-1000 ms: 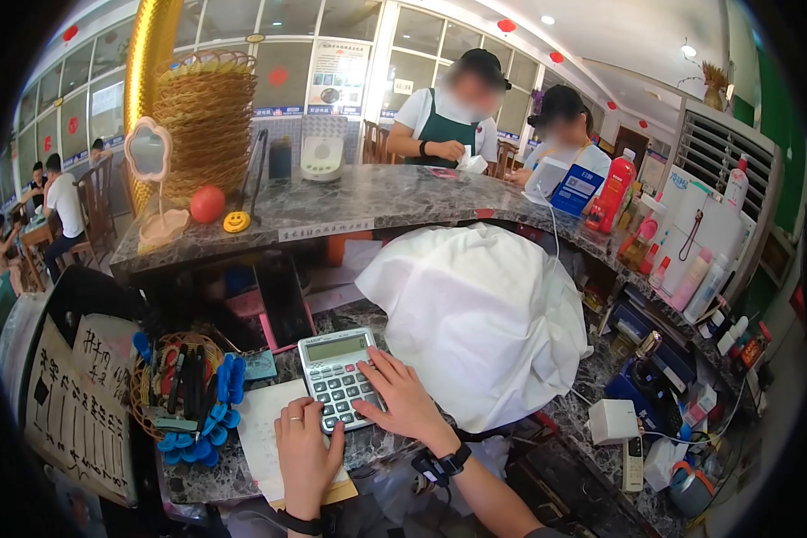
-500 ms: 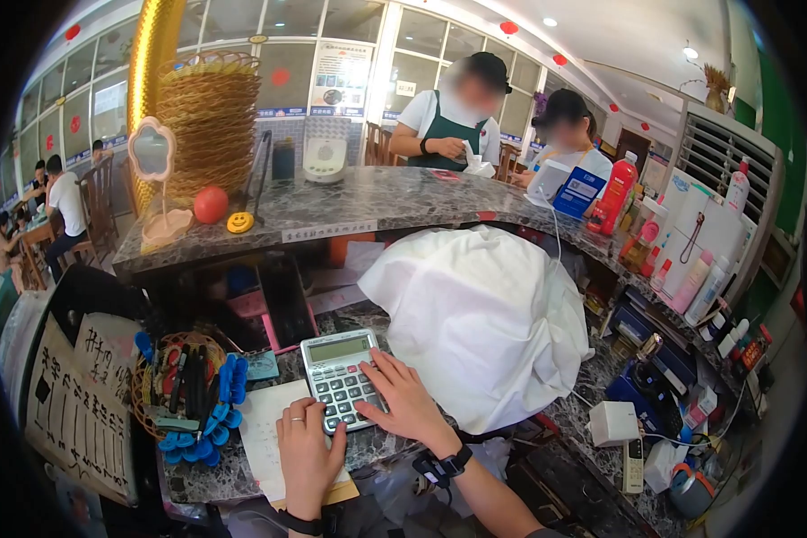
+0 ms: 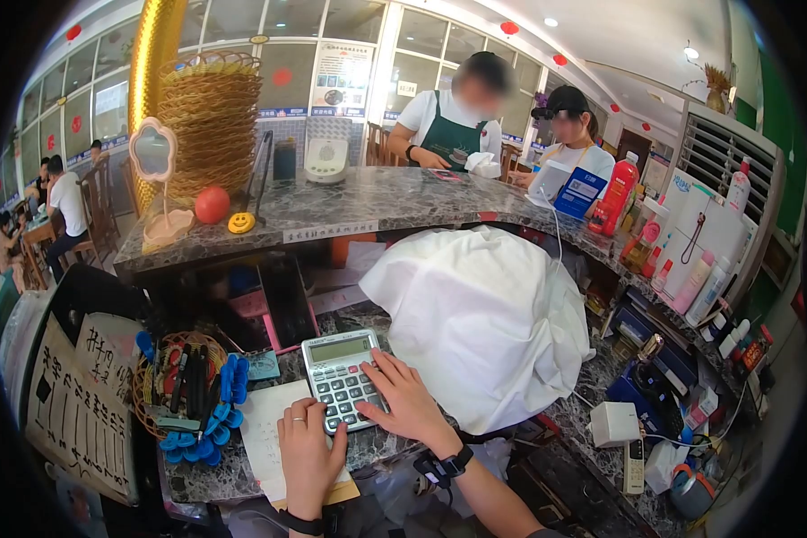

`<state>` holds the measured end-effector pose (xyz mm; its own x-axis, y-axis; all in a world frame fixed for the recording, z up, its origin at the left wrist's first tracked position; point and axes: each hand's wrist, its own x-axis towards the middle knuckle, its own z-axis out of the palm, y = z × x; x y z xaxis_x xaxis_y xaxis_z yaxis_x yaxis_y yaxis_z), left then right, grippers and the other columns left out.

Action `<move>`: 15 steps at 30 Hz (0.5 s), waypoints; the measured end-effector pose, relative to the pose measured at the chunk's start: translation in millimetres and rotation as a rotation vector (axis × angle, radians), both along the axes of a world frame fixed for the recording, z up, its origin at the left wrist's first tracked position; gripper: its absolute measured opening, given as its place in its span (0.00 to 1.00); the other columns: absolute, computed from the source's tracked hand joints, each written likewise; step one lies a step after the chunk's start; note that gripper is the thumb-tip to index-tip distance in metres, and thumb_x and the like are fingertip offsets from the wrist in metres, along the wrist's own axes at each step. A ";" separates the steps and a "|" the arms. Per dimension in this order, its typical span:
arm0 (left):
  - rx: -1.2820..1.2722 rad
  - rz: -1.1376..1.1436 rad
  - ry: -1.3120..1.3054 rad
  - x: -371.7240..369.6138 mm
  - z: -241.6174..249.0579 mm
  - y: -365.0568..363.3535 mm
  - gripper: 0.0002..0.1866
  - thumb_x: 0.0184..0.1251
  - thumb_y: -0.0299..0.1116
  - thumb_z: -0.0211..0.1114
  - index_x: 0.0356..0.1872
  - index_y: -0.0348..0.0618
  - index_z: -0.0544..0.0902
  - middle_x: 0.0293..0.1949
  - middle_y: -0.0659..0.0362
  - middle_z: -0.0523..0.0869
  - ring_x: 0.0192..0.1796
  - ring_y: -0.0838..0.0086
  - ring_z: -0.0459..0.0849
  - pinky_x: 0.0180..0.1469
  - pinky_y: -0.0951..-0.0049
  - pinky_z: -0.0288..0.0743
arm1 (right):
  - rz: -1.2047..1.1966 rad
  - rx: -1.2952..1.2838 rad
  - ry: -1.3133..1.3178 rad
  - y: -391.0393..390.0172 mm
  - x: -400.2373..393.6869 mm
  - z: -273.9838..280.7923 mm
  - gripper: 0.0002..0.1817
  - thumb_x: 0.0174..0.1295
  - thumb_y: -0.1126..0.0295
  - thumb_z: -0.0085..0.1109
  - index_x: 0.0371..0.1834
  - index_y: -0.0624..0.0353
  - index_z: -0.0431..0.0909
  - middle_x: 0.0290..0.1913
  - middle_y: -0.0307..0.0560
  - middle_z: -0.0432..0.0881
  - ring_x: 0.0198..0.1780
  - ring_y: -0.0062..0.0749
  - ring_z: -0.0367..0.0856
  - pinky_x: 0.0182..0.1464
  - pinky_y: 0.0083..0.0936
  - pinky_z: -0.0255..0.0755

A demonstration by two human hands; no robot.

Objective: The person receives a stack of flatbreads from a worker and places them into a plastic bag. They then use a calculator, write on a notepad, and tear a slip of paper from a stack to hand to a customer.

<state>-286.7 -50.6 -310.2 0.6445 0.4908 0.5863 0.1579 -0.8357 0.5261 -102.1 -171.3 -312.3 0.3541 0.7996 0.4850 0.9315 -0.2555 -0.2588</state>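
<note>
A silver calculator (image 3: 339, 348) with a grey display lies on the marble desk. My right hand (image 3: 406, 399) rests over its right side, fingers stretched and spread across the keys, holding nothing. At its lower left corner lies my left hand (image 3: 309, 457), with a ring on one finger. The left thumb is apart from the fingers and touches the calculator's bottom edge. Under that hand is a sheet of white paper (image 3: 264, 430) with faint writing. A large white cloth (image 3: 484, 323) drapes over something bulky to the right of the calculator, hiding what is underneath.
A wicker basket (image 3: 141, 408) with pens and blue clips stands left. Behind is a raised marble counter (image 3: 377, 202) with a hand mirror (image 3: 152, 152), red ball (image 3: 212, 204) and red bottle (image 3: 613, 195). Two people stand beyond it. A remote (image 3: 634, 466) lies right.
The person in the green apron has lowered a hand from the white tissue to the counter. The other person's head has lifted slightly. My hands stay in place on the calculator.
</note>
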 end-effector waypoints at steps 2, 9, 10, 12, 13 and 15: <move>0.003 0.001 0.003 -0.5 1.5 -0.6 0.21 0.61 0.32 0.76 0.53 0.37 0.81 0.55 0.49 0.82 0.57 0.51 0.80 0.59 0.53 0.72 | 0.002 0.002 0.003 -0.1 -0.1 0.3 0.40 0.74 0.44 0.63 0.79 0.64 0.73 0.84 0.63 0.66 0.82 0.56 0.64 0.79 0.48 0.62; -0.003 -0.007 -0.015 -0.6 1.5 -0.5 0.21 0.61 0.31 0.76 0.54 0.36 0.81 0.56 0.49 0.82 0.57 0.50 0.81 0.59 0.53 0.73 | -0.001 -0.002 0.009 -0.3 -0.6 1.6 0.40 0.74 0.44 0.63 0.79 0.64 0.73 0.84 0.62 0.66 0.83 0.56 0.64 0.79 0.48 0.62; -0.003 -0.006 -0.015 -0.4 0.8 -0.2 0.21 0.61 0.31 0.76 0.54 0.36 0.81 0.56 0.49 0.82 0.57 0.50 0.81 0.59 0.53 0.73 | 0.001 -0.001 0.009 -0.2 -0.9 1.8 0.40 0.74 0.44 0.63 0.79 0.64 0.73 0.84 0.62 0.66 0.83 0.56 0.64 0.79 0.48 0.62; -0.001 -0.006 -0.017 0.1 -0.8 0.2 0.21 0.61 0.31 0.76 0.54 0.36 0.81 0.56 0.49 0.82 0.57 0.50 0.81 0.59 0.53 0.73 | 0.001 0.000 0.013 -0.5 -1.1 2.2 0.40 0.74 0.44 0.63 0.79 0.64 0.73 0.84 0.62 0.65 0.83 0.55 0.64 0.79 0.48 0.62; 0.000 -0.006 -0.017 0.1 -1.2 0.4 0.21 0.61 0.31 0.76 0.54 0.36 0.81 0.56 0.49 0.82 0.57 0.50 0.81 0.59 0.53 0.73 | 0.001 0.000 0.013 -0.5 -1.0 1.9 0.40 0.74 0.44 0.63 0.79 0.64 0.73 0.84 0.62 0.65 0.83 0.55 0.64 0.79 0.48 0.62; 0.001 -0.004 -0.009 0.2 -1.4 0.7 0.21 0.61 0.32 0.76 0.54 0.36 0.81 0.56 0.49 0.82 0.57 0.50 0.81 0.59 0.53 0.73 | -0.004 -0.007 0.012 -0.5 -0.6 1.0 0.40 0.74 0.44 0.64 0.79 0.63 0.72 0.84 0.62 0.65 0.83 0.55 0.64 0.79 0.48 0.62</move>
<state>-286.5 -49.9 -311.6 0.6415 0.4873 0.5925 0.1499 -0.8370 0.5262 -102.8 -171.8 -311.3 0.3634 0.8013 0.4752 0.9272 -0.2614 -0.2683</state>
